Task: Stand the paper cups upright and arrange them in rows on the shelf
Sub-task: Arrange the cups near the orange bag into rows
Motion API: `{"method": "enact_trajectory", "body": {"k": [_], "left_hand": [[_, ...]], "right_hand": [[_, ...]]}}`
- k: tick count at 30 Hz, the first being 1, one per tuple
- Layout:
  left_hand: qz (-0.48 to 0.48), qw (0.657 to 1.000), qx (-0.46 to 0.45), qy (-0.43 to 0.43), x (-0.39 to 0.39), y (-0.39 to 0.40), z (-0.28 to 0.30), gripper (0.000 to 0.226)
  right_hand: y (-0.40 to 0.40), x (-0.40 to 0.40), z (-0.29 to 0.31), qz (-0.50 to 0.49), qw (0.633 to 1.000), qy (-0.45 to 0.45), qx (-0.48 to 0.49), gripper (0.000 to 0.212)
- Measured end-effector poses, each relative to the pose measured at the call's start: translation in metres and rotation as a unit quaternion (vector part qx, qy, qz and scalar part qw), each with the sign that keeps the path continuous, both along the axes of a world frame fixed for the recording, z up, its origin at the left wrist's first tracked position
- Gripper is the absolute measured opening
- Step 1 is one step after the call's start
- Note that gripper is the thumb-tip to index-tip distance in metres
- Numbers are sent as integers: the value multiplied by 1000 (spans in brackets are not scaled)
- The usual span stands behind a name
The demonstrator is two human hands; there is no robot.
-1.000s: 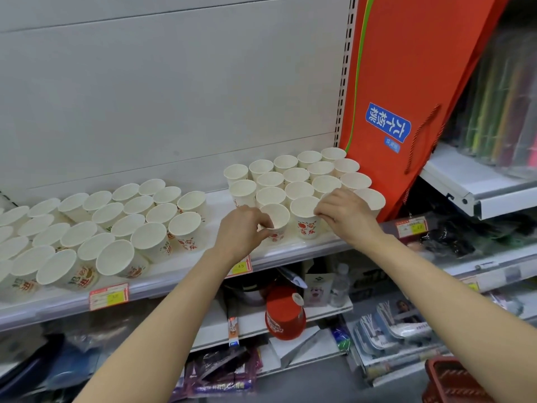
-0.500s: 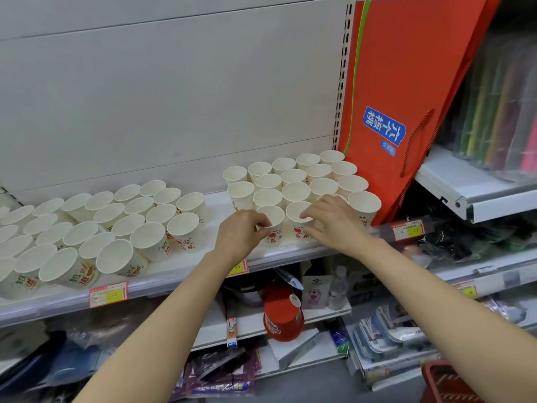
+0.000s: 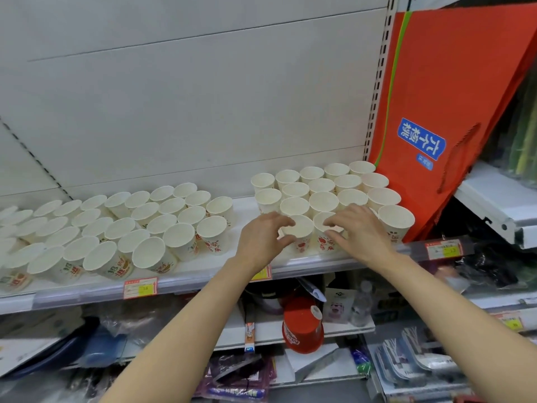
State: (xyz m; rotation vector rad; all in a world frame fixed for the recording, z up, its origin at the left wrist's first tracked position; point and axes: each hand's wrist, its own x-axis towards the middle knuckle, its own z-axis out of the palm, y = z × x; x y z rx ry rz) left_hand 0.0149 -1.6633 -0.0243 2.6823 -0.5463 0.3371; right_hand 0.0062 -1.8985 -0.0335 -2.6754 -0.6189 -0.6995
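White paper cups with red print stand upright on a white shelf (image 3: 305,261) in two blocks. The right block (image 3: 322,186) forms tidy rows; the left block (image 3: 130,222) is larger and looser, and its front cups look tilted. My left hand (image 3: 260,241) curls its thumb and fingers round the front-left cup (image 3: 300,229) of the right block. My right hand (image 3: 359,232) holds the neighbouring front cup (image 3: 321,225) from its right side and hides part of the cup behind it.
An orange bag (image 3: 436,91) with a blue label leans against the right end of the cup rows. Price tags (image 3: 140,287) hang on the shelf's front rail. A bare strip of shelf (image 3: 242,205) separates the blocks. Below, a red cup stack (image 3: 302,327) and packaged goods fill lower shelves.
My right hand has slid left along the front row, from the cups near the right end to the second cup. My left hand has stayed at the front-left cup.
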Motion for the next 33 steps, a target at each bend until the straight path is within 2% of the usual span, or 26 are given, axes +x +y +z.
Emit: {"method": "enact_trajectory", "body": {"k": [4,8,11,13,15,17,19,22,24,29,33], "left_hand": [[54,998,4,-37,10,40,13,16],[153,988,5,-37,39,101,29,12],[181,983,13,-10,55,143,41,12],[161,987,19,21,53,152,47,10],[106,991,32,75,50,163,49,7],[41,990,73,112,44,168,43,19],[-5,986,137,91,41,170,36,24],[-42,980,187,47,45,171,27,13],[-60,978,196,36,50,174,25,13],[-109,975,192,16,58,175,23,14],[-116,976,184,10,65,170,20,15]], "right_hand": [[23,9,0,33,995,-97,11,7],[61,24,-4,84,988,-130,-2,12],[101,43,-4,116,985,-124,-5,10],[126,54,1,120,988,-94,-21,4],[158,74,5,114,992,-51,-32,18],[183,94,7,118,992,-18,-47,27],[200,111,5,126,990,2,-64,30],[217,125,-1,136,987,28,-80,24],[220,130,-3,136,986,38,-84,10],[209,150,3,73,992,17,-103,9],[208,174,6,9,993,49,-106,13]]}}
